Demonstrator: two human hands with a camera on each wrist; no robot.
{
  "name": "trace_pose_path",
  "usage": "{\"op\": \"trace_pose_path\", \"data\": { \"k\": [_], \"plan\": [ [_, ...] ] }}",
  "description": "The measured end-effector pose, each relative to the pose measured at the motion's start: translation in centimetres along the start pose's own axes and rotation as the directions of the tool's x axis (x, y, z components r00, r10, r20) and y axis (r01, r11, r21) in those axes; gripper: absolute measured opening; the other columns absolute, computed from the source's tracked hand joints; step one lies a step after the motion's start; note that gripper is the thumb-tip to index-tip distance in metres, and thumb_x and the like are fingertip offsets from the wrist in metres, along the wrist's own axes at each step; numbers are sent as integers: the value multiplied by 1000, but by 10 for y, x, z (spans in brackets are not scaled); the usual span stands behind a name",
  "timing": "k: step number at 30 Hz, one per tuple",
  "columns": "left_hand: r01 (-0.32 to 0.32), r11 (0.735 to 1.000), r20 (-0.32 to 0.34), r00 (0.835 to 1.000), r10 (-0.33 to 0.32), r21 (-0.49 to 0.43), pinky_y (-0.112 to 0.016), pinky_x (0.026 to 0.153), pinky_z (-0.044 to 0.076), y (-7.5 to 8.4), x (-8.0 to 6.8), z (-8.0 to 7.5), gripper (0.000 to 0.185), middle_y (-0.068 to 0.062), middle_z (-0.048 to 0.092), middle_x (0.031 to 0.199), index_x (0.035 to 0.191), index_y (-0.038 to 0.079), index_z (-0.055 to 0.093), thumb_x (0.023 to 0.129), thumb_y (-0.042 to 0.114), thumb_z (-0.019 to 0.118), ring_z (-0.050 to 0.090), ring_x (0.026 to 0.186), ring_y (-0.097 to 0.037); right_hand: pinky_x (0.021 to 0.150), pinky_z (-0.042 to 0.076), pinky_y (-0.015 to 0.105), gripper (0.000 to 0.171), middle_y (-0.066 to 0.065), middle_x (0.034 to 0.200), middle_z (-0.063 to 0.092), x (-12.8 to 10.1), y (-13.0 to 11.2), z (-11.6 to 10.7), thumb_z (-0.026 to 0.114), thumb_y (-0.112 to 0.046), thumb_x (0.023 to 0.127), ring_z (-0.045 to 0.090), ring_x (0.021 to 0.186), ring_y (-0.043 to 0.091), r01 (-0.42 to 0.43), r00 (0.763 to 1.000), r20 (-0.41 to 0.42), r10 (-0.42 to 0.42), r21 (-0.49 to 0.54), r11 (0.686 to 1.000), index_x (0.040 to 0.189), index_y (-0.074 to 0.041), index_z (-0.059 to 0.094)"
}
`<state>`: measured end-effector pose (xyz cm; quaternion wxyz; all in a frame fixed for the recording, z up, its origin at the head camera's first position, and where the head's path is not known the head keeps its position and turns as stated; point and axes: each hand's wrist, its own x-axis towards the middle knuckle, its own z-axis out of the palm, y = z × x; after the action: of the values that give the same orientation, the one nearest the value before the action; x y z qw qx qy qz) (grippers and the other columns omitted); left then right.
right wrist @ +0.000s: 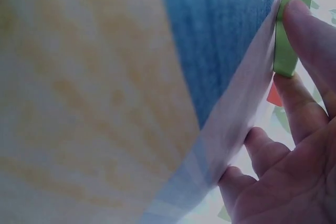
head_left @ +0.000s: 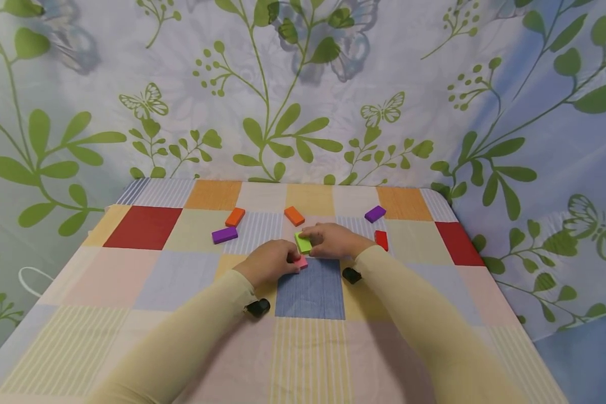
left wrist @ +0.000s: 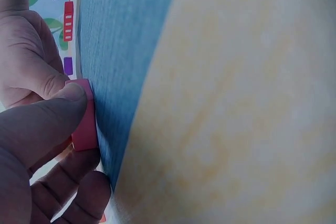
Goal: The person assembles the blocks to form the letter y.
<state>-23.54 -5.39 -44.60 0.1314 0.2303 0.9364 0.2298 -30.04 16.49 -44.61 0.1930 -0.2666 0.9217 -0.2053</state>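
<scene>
While the left hand (head_left: 269, 261) pinches the pink block (head_left: 301, 261) flat on the blue square (head_left: 310, 289), the right hand (head_left: 334, 240) grips the green block (head_left: 303, 242). The green block sits just behind the pink one, probably held close for lining up.

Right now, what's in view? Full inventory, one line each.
green block: 1, green, table centre, pinched by right hand
pink block: 1, pink, just in front of the green one, held by left hand
orange blocks: 2, orange, far side
purple blocks: 2, purple, far left and far right
red block: 1, red, right of the hands
tablecloth: 1, multicolour checks, covers the table
left hand: 1
right hand: 1
</scene>
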Motion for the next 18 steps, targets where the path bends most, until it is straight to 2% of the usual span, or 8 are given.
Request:
{"op": "trace_pose_path", "data": {
  "k": [11,18],
  "plan": [
    [-3,1000,-4,1000,3,-12,-34,92,55,-1,-1,1,20,6,69,92,108,16,75,94,28,82,61,88,-17,127,31,55,56,5,159,54,-1,-3,1,77,-25,96,45,151,32,-21,1000,-6,21,-4,1000,150,-28,61],
    [0,1000,-20,1000,-1,-13,-33,91,55,-1,-1,2,20,6,70,93,108,17,75,93,29,82,61,88,-17,128,28,56,55,4,161,52,0,-2,0,77,-25,96,39,156,33,-16,1000,-7,16,-9,1000,149,-27,61]
  ]
}}
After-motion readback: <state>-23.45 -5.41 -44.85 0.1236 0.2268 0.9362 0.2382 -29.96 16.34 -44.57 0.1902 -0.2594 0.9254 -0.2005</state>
